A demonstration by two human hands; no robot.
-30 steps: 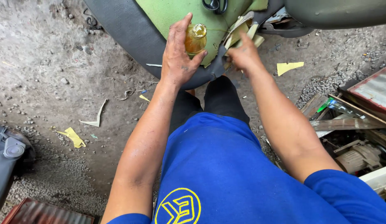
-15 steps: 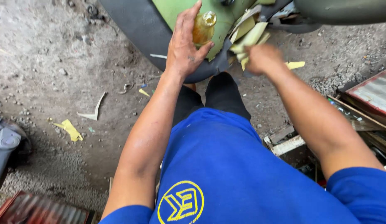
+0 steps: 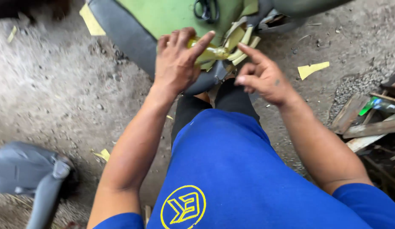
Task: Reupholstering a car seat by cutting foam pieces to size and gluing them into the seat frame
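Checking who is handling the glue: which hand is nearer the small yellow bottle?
Left. The left hand is wrapped around the yellow bottle; the right hand is beside it, apart.

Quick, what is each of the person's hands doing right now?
Left hand: closed around a small yellowish bottle, over the green seat pad.
Right hand: open and empty, index finger pointing at the yellow foam strips.

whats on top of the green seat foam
A pair of scissors lies on the green foam. The left hand holds a yellowish bottle at its edge; the hand covers the foam underneath.
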